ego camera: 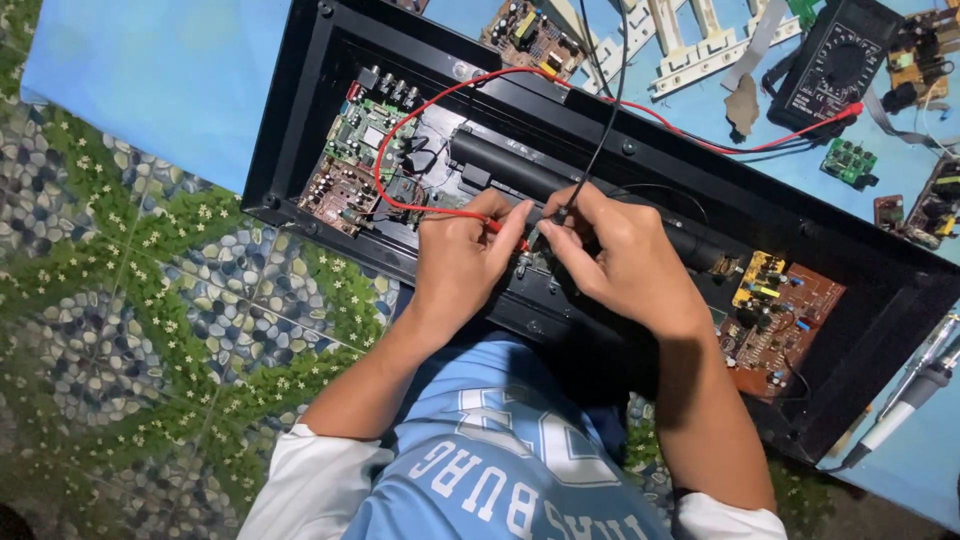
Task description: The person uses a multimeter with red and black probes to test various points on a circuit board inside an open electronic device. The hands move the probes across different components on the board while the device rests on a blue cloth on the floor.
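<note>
at nine o'clock of my view lies patterned pebble-print floor (150,330), with a blue cloth (150,80) above it. toward ten o'clock of the open black chassis (300,110) i see a green circuit board (365,130). my left hand (460,265) is closed in a pinch on the red probe (500,228), its red lead (420,100) looping up to the black multimeter (835,65) at two o'clock. just beside it, nearly touching, my right hand (620,255) pinches the black probe (563,213), both tips down at the chassis middle. at four o'clock sits a brown circuit board (785,325), and a soldering iron (915,395) beyond the chassis edge.
</note>
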